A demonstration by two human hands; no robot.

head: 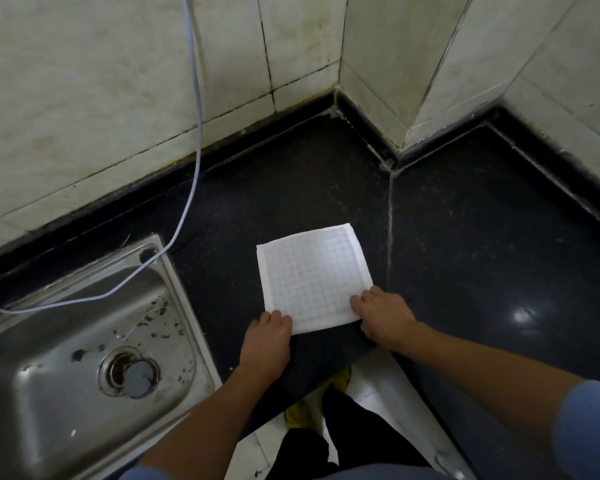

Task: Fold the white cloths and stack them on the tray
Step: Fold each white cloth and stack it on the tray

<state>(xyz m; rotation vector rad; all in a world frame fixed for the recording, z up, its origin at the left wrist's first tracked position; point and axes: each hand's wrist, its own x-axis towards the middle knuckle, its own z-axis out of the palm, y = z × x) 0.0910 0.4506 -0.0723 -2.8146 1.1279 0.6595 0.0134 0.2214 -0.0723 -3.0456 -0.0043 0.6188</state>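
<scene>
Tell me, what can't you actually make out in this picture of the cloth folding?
The tray: nowhere in the head view, so its place is unknown.
The white cloth: its layers cannot be counted from above.
The left hand and right hand: their own knuckles hide whether the fingers pinch or only press the near corners.
The sink: cut off by the left and bottom edges.
The cable: both ends leave the frame.

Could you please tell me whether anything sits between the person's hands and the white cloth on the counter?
Nothing does: the left hand and right hand hold the near corners of the white cloth. No tray is in view, so that route cannot be judged.
</scene>
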